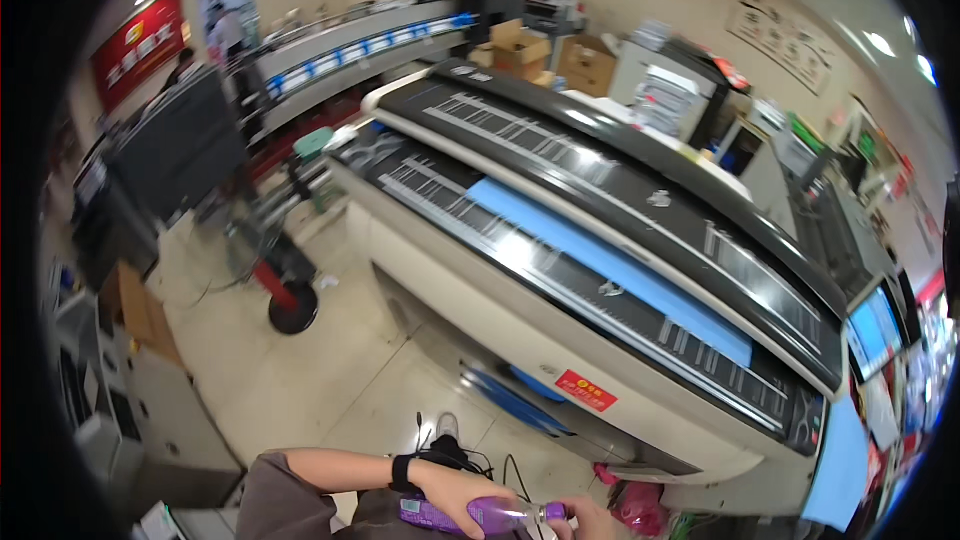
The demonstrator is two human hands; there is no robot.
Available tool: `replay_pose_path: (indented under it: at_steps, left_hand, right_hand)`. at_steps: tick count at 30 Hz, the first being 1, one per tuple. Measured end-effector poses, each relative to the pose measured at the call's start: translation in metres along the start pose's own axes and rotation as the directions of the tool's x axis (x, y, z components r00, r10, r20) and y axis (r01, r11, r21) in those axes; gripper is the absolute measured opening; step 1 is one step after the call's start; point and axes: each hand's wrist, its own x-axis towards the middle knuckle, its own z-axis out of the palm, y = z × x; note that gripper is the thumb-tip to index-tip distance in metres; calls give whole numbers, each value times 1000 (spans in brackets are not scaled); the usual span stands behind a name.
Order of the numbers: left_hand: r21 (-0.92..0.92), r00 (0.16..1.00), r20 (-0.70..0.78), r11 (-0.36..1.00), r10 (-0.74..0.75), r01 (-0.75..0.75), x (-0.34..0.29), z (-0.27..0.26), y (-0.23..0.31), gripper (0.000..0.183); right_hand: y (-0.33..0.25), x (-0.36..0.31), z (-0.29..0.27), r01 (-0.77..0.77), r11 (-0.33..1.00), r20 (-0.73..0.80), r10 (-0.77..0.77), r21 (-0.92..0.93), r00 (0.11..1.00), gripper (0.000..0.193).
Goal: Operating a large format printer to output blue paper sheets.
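Low in the view, a plastic bottle with a purple label (502, 514) lies nearly sideways in front of me. My left hand (455, 490), with a black band on its wrist, is wrapped round the bottle's body. At the bottle's mouth, on the right, my right hand (588, 518) has its fingers closed at the purple cap (554, 511). The cap is at the neck; whether it is loose cannot be seen. The lower frame edge cuts off part of the right hand.
A large wide-format machine (450, 285) with a blue sheet (600, 265) stands ahead. A pink plastic bag (640, 508) and cables lie on the floor near my right hand. Grey cabinets (175, 440) stand at left, a round black base (293, 309) beyond. A lit monitor (875, 330) is at right.
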Motion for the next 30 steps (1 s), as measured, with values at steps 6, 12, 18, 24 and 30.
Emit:
replay_pose_path:
  at_steps: [6, 12, 18, 24, 30]
  left_hand:
    - [88, 860, -435, 938, -267, 336, -66, 58, 26, 61]
    - [11, 884, -467, 999, 36, -35, -122, 66, 7, 70]
    - [225, 407, -912, 754, -61, 617, -191, 45, -38, 47]
    - [-42, 507, -840, 956, -191, 291, -324, 17, -65, 64]
    - [-68, 321, -928, 934, -188, 352, -421, 6, -50, 76]
  right_hand:
    - [3, 40, 51, 321, 938, 287, -274, -132, 918, 20]
    - [-31, 101, 118, 793, 605, 173, -775, -71, 607, 37]
    - [-80, 162, 234, 380, 924, 140, -372, -39, 918, 43]
    - [-174, 203, 314, 385, 918, 323, -395, 97, 860, 30]
    - [-272, 251, 380, 553, 830, 222, -554, 72, 802, 22]
